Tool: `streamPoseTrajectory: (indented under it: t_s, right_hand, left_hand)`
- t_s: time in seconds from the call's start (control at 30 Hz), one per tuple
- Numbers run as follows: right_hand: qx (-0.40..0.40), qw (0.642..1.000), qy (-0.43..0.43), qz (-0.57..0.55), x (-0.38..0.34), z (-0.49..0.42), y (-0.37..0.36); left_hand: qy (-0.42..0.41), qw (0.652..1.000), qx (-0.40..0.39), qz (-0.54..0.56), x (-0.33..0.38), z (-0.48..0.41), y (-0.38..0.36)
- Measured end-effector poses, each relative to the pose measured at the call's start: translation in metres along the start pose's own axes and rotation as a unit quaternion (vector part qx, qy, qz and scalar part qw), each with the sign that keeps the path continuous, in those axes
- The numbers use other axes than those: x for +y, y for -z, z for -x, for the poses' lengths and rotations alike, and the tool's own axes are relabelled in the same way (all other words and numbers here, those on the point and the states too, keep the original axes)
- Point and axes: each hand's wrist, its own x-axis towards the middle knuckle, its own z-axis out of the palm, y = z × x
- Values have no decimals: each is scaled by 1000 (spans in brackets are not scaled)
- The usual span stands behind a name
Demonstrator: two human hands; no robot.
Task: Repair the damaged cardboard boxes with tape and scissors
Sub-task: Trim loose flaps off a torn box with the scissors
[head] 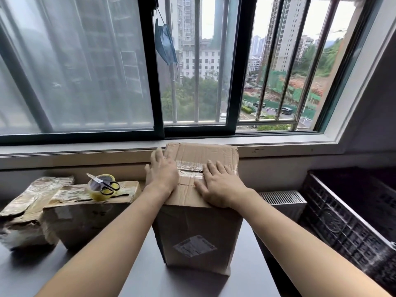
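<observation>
A tall brown cardboard box (199, 236) stands upright on the grey table (132, 273) in front of me. A strip of clear tape (190, 168) runs across the seam of its top flaps. My left hand (162, 172) lies flat on the top's left edge, fingers straight. My right hand (220, 185) presses flat on the right part of the top, over the tape's end. A roll of yellowish tape (100, 192) sits on a second, lower box (85, 213) to the left, with black-handled scissors (106, 184) lying across the roll.
A crumpled, tape-wrapped box (27, 206) lies at the far left. A dark plastic crate (351, 215) stands to the right, a white ribbed unit (282, 198) beside it. Behind the box run the window sill (278, 146) and barred window; a blue face mask (166, 45) hangs there.
</observation>
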Motion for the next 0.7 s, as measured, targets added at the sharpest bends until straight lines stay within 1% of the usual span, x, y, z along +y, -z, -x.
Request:
streamPoseTrajectory:
  t_s: [0.07, 0.1, 0.17, 0.23, 0.27, 0.33, 0.43, 0.5, 0.53, 0.57, 0.63, 0.7]
  right_hand:
    - [-24, 1000, -3, -5, -1, 1, 0]
    - [-18, 1000, -6, -14, -1, 0, -1]
    - [31, 999, -15, -19, 2, -5, -4]
    - [118, 992, -23, 27, -2, -3, -8]
    - [164, 985, -22, 41, -6, 1, -10]
    - [233, 971, -6, 44, -11, 10, -16]
    - [265, 960, 20, 86, -10, 22, -31]
    - [290, 949, 65, 100, -1, 25, -42]
    - [298, 945, 100, 93, 6, 25, -43]
    - [286, 945, 136, 83, 14, 24, -40]
    - [236, 951, 192, 58, 28, 24, -29]
    - [189, 959, 211, 21, 38, 27, -20]
  left_hand:
    - [-54, 998, 17, -31, 3, -1, -1]
    - [-86, 995, -7, -42, 6, 0, -1]
    - [-145, 984, -94, -44, 14, 5, 1]
    - [-176, 969, -166, -47, 22, 13, 4]
    - [-181, 966, -179, -51, 24, 14, 5]
    - [-172, 967, -180, -55, 23, 15, 5]
    - [-162, 971, -175, -36, 24, 16, 6]
    - [-158, 973, -165, -32, 25, 13, 6]
    - [-158, 973, -162, -36, 26, 12, 7]
    - [-159, 974, -159, -42, 26, 12, 8]
    - [-163, 973, -155, -56, 24, 11, 9]
    - [-163, 972, -156, -63, 25, 11, 10]
